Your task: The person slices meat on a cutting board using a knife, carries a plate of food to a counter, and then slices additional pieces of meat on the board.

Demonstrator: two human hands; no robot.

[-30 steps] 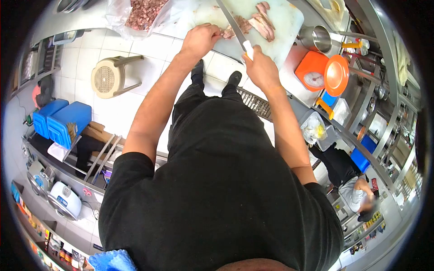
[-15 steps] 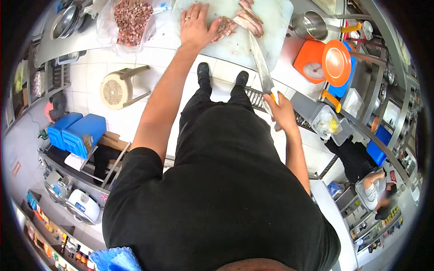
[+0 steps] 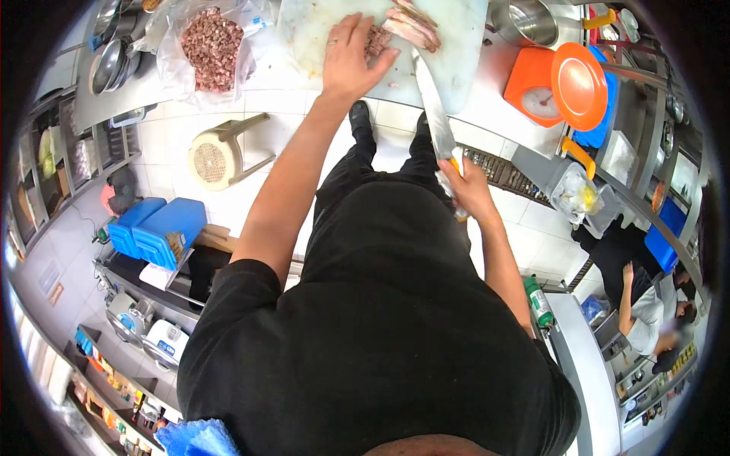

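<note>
My left hand (image 3: 351, 62) lies palm down over a small pile of chopped meat (image 3: 376, 41) on the white cutting board (image 3: 312, 45), thumb stretched out to the side. It covers part of the pile. In my right hand (image 3: 470, 190) is a large knife (image 3: 434, 106), gripped by its white and yellow handle. The blade points away from me, its tip over the board just below the meat strips (image 3: 414, 27). Left of the board, a clear plastic bag (image 3: 175, 57) lies open around a heap of diced meat (image 3: 211, 49).
An orange scale (image 3: 525, 87) with an orange plate (image 3: 579, 87) and a steel pot (image 3: 525, 21) stand right of the board. Metal bowls (image 3: 110, 68) sit at far left. A beige stool (image 3: 215, 159) stands on the floor. Another person (image 3: 646, 315) is at the right.
My left hand has slid right across the board, covering more of the chopped pile. The knife stays in my right hand, its tip still by the strips. The whole view has shifted slightly.
</note>
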